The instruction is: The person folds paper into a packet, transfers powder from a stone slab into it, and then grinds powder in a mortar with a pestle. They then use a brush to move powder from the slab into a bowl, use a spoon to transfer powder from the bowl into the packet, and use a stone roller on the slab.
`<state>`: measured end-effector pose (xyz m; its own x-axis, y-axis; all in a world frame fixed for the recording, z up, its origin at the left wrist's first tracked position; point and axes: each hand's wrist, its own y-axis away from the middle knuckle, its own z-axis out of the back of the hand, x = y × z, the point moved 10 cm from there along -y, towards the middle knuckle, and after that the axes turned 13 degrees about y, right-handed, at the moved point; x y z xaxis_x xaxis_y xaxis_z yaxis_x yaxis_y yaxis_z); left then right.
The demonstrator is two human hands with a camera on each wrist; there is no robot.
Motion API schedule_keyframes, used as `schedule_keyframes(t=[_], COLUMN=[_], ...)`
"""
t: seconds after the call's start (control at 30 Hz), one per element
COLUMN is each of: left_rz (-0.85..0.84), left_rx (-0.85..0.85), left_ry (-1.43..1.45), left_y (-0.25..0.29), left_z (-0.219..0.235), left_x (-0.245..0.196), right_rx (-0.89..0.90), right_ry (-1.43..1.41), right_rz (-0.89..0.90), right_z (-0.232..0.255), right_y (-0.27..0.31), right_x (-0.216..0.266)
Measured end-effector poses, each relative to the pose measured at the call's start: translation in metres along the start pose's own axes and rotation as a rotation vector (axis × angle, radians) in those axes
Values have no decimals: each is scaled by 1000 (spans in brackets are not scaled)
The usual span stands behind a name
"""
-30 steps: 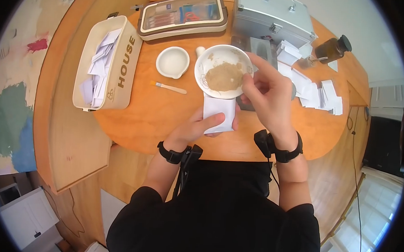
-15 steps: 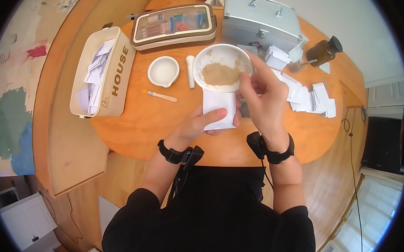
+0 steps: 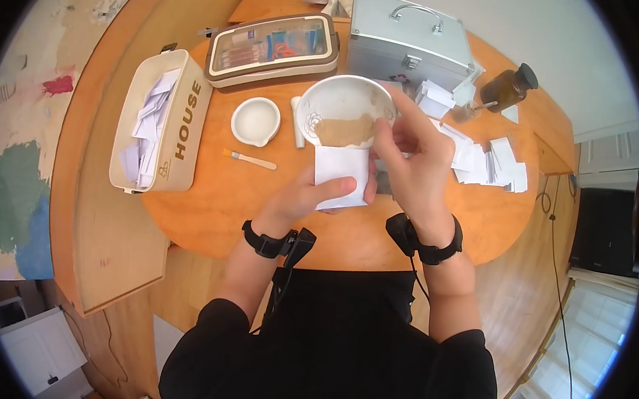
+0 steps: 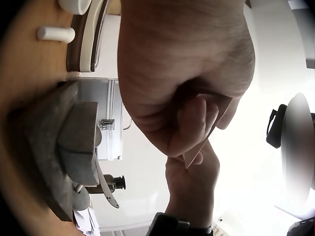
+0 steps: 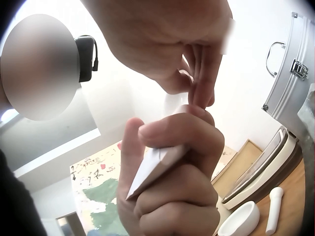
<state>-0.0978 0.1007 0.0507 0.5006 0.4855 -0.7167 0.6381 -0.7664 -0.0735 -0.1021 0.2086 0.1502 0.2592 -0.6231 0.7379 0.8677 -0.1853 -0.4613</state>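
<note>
In the head view my left hand (image 3: pixel 312 198) grips a small white paper packet (image 3: pixel 341 173), thumb flat across its front and fingers behind. My right hand (image 3: pixel 419 150) pinches the right rim of a white bowl (image 3: pixel 343 92) with a faint printed pattern. The bowl tips toward me, its near rim right at the packet's top edge. Tan powder (image 3: pixel 346 131) has gathered along that low side. In the right wrist view the folded packet (image 5: pixel 155 167) shows between the left fingers, below my right hand (image 5: pixel 172 44); the packet's inside is hidden.
A white mortar (image 3: pixel 255 122), a pestle (image 3: pixel 299 122) and a small brush (image 3: pixel 251 160) lie left of the bowl. Around them stand a cream bin (image 3: pixel 186 120) of papers, a lidded case (image 3: pixel 273 49), a silver box (image 3: pixel 407 41), a brown bottle (image 3: pixel 509 88) and white packets (image 3: pixel 491 164).
The right hand has tilted the bowl further toward the packet, and the powder has slid to the near rim. The left hand keeps its hold on the packet. The head view has shifted slightly.
</note>
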Motion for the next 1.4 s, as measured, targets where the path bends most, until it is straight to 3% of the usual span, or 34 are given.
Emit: schedule_keyframes(t=[0.13,0.23,0.43,0.53,0.73,1.13,1.4], left_rz=[-10,-9,-4,-10,15,-63,-41], left_rx=[-17,-26,30,28,14,58,32], left_ry=[5,-21,26,-12,83,76,92], left_y=[-3,-11,-15,-15,-19,-27,-27], left_z=[2,3,5,5,6,0,1], left_x=[-3,-13,-10,-11,-9,-18,-14], right_rx=[10,-42,-11,-81,-26,-116,-93], right_ry=[-33,28,-36,25,-41,34,28], right_rz=[-41,75,-34,55,-60,87,25], right_z=[-4,3,-5,1,-4,6,4], right_y=[-8,-10,-18,-15,-23,-24,-23], right_x=[-3,9,-3,0,-11,6,1])
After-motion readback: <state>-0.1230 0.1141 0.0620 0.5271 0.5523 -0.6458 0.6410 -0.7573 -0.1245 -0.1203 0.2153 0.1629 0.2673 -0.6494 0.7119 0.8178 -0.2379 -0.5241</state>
